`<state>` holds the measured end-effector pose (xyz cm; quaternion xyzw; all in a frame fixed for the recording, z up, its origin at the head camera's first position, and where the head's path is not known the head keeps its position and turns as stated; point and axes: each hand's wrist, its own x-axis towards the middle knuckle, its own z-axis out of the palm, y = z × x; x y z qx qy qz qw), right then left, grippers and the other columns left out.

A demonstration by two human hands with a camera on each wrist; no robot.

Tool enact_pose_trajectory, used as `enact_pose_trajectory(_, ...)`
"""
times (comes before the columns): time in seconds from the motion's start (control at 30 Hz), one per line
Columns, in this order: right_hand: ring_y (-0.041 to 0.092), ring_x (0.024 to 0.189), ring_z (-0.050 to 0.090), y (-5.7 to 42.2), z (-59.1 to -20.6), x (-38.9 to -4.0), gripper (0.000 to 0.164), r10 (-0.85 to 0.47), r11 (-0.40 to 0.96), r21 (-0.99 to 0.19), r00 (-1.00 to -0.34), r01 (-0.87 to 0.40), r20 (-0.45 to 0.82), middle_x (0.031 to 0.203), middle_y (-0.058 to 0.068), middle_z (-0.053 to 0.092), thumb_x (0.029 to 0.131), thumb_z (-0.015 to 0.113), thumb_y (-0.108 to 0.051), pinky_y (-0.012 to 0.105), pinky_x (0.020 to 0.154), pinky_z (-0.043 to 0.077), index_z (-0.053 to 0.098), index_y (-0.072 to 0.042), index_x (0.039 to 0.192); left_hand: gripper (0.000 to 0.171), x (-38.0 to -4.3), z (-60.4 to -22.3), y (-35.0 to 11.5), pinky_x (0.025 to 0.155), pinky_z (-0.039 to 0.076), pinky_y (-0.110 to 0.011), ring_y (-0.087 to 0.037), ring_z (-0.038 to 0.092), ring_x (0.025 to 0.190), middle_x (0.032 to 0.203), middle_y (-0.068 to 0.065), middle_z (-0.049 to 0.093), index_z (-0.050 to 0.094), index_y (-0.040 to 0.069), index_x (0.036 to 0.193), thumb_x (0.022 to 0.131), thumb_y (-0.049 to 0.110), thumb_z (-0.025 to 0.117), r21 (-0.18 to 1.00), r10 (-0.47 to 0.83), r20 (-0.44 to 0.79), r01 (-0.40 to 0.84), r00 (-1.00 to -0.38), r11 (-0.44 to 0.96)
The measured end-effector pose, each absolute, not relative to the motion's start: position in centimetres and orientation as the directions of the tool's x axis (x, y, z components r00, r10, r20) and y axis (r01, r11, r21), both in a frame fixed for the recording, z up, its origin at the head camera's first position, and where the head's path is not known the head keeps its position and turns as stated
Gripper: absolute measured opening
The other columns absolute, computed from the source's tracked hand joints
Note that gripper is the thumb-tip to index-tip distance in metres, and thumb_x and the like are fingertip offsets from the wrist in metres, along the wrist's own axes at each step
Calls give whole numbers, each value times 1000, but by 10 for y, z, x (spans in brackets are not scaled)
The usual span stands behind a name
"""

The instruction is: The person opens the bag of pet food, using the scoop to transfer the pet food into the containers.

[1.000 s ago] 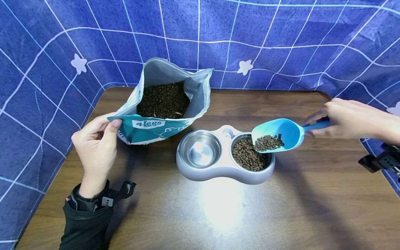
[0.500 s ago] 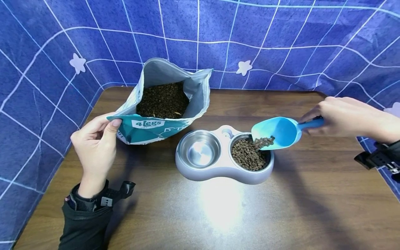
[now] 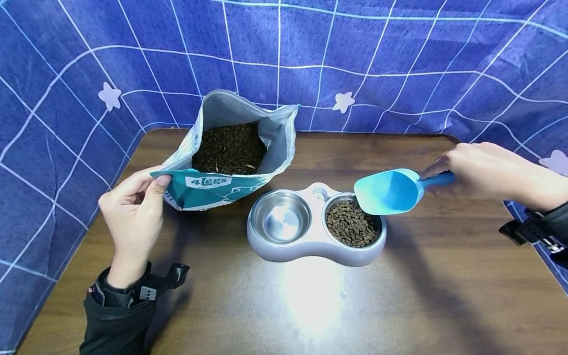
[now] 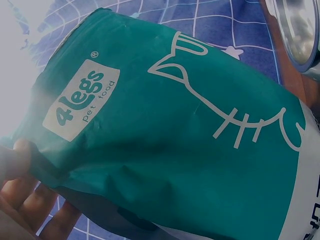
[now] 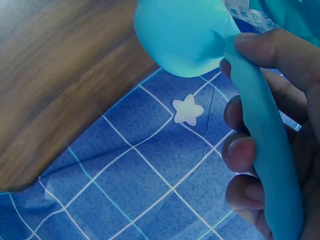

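Observation:
My left hand [image 3: 135, 214] pinches the near left corner of a teal pet food bag [image 3: 217, 185] between thumb and fingers. The bag stands with its mouth wide, and brown kibble [image 3: 230, 148] shows inside. My right hand [image 3: 483, 170] grips the handle of a blue scoop [image 3: 388, 192]; in the right wrist view several fingers curl round that handle [image 5: 265, 145]. The scoop tilts over the right bowl of a double pet bowl [image 3: 317, 217], and no kibble shows in it. Kibble [image 3: 352, 224] fills much of that right bowl. The left steel bowl [image 3: 283, 217] shows bare metal.
Everything stands on a brown wooden table [image 3: 248, 305] with a bright glare near its middle. Blue cloth [image 3: 355, 49] with white lines and stars rises behind and at the sides. A black camera strap [image 3: 128, 291] sits on the left wrist.
The last kibble has slid out of the scoop into the right bowl. My right hand and the scoop have shifted slightly left. My left hand keeps its pinch on the bag.

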<state>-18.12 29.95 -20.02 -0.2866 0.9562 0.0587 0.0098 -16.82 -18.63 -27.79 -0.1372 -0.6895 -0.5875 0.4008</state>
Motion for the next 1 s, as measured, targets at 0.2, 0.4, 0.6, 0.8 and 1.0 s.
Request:
enact_pose_trajectory(0.2,5,54,36,300,-199,-181,23,-526,841,118,-849,-528,-52,64,-16,48,69,84,-21,27,46,30,72,-36,82,14,-167,-279,-187,47,30,-13,-2,49,56,77,3,70,69,-16,89,82,-5,71,705,-282,710,656,-646,270)
enact_pose_trajectory(0.4,5,51,36,301,-192,-181,22,-505,861,90,-863,-501,28,64,-12,50,69,84,-24,28,44,32,74,-23,89,14,-167,-280,-187,46,28,-14,-2,46,53,75,2,68,68,-17,90,82,-6,71,705,-278,709,664,-648,249)
enact_pose_trajectory(0.6,2,44,29,298,-176,-179,25,-506,861,35,-849,-507,156,61,-7,52,71,80,-13,25,40,26,75,-8,95,13,-167,-278,-186,45,25,-15,-2,43,51,74,2,67,68,-17,91,82,-7,69,709,-274,705,658,-654,255)
enact_pose_trajectory(0.8,-3,36,24,291,-162,-176,25,-543,823,-13,-792,-568,281,58,-7,51,75,77,-12,19,38,23,74,-3,98,13,-166,-278,-185,47,31,-13,-3,49,54,75,1,69,68,-18,89,83,-6,69,715,-277,698,665,-660,217)
enact_pose_trajectory(1.0,0,39,29,283,-154,-173,28,-536,803,-58,-761,-593,366,74,12,68,77,78,-18,18,38,23,74,-1,99,10,-165,-278,-185,46,29,-13,-2,47,53,74,2,68,68,-18,89,83,-9,67,709,-259,705,662,-661,242)
